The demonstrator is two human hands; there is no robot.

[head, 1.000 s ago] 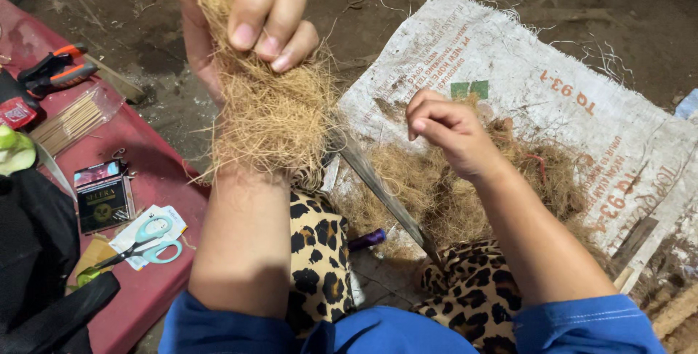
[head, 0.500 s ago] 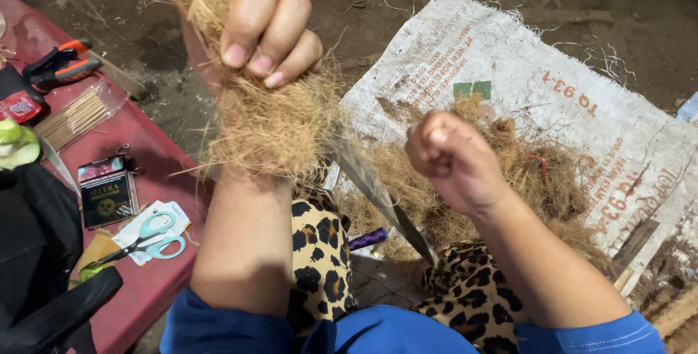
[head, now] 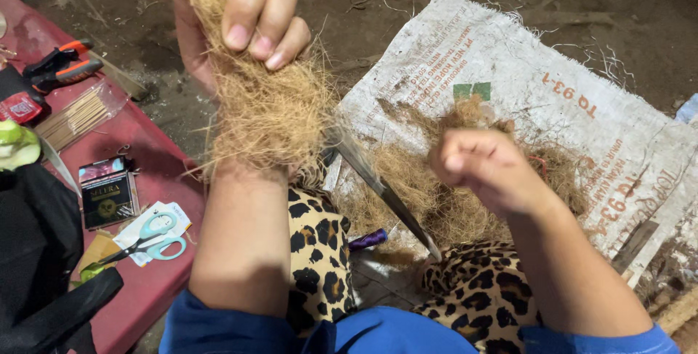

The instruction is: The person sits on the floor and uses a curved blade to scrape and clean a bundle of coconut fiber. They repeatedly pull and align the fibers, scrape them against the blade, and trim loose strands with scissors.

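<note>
Left hand [head: 240, 27] is clenched around the fibre bundle [head: 265, 110], which hangs straight down toward the blade [head: 385, 194]. Right hand [head: 487, 169] is curled into a fist, pinching what looks like a few strands, just right of the blade, over loose fibre [head: 436, 201] on the sack [head: 509, 78]. The blade slants from below the bundle toward the knees, and the left hand is nearer its upper end.

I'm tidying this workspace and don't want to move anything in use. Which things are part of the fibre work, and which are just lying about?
In use:
left hand gripping the coconut fibre bundle
right hand, closed, above the loose fibre pile
woven sack under the pile
long blade

Lying about:
teal scissors
orange-handled pliers
bag of thin sticks
small dark box
</note>
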